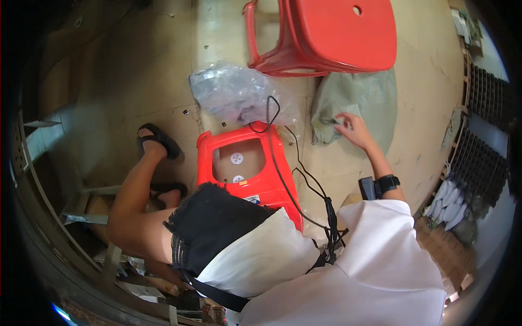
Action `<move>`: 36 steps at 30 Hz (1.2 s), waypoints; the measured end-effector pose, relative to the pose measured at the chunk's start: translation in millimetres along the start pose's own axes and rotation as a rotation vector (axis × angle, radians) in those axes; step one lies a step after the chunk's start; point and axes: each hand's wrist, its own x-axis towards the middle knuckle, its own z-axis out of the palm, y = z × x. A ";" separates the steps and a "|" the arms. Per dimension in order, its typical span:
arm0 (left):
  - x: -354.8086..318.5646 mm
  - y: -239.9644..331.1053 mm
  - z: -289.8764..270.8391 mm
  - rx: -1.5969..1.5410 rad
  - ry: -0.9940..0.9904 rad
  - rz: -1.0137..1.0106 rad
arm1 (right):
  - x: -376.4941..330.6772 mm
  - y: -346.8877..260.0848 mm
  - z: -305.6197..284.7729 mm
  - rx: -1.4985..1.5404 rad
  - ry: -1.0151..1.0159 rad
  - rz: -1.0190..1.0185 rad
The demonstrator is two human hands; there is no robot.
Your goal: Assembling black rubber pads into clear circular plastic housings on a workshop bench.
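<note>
The right hand [352, 130] reaches out to the person's right and rests on the near edge of a grey-green woven sack [359, 100] lying flat on the tan floor [424, 81]; the fingers seem to pinch a fold of the cloth at its left corner, though how tight that hold is cannot be told from here. The sack lies partly under a red plastic stool [331, 35], which probably pins its far end. A black wrist device [380, 186] sits on that forearm. The left hand is not in view, hidden below the white shirt [380, 261]. The person sits on a second red plastic stool [247, 163], its seat showing between the legs, so the reach is sideways and low. A clear plastic bag [234, 92] of dark parts lies just beyond this stool, and a black cable [288, 179] trails across it down from the chest
</note>
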 end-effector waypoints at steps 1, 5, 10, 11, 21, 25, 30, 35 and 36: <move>3.6 1.3 1.3 0.024 -0.018 0.003 | -15.7 18.5 -6.4 -0.015 0.006 0.071; 16.0 5.4 0.9 0.067 -0.048 0.015 | -50.2 58.1 -26.5 -0.195 0.102 0.176; 24.2 6.1 -2.6 0.109 -0.070 0.010 | 10.6 1.0 -11.8 -0.052 0.327 -0.144; 25.2 6.0 -2.9 0.111 -0.067 0.009 | 30.4 -20.7 -1.8 -0.003 0.338 -0.243; 33.4 2.7 -4.2 0.164 -0.128 -0.087 | 164.3 -157.2 93.3 -0.419 -0.244 -0.352; 36.7 -4.2 -7.7 0.459 -0.086 0.021 | 170.9 -214.2 86.2 -0.142 -0.100 -0.437; 41.0 10.9 -17.7 0.409 -0.173 -0.190 | 173.5 -290.4 56.7 -0.429 -0.042 -0.812; 30.4 12.4 -42.9 0.264 -0.099 -0.312 | 165.7 -275.6 26.7 -0.445 0.018 -0.786; 23.2 10.9 -52.7 0.307 -0.109 -0.329 | 163.2 -270.0 17.4 -0.427 0.024 -0.792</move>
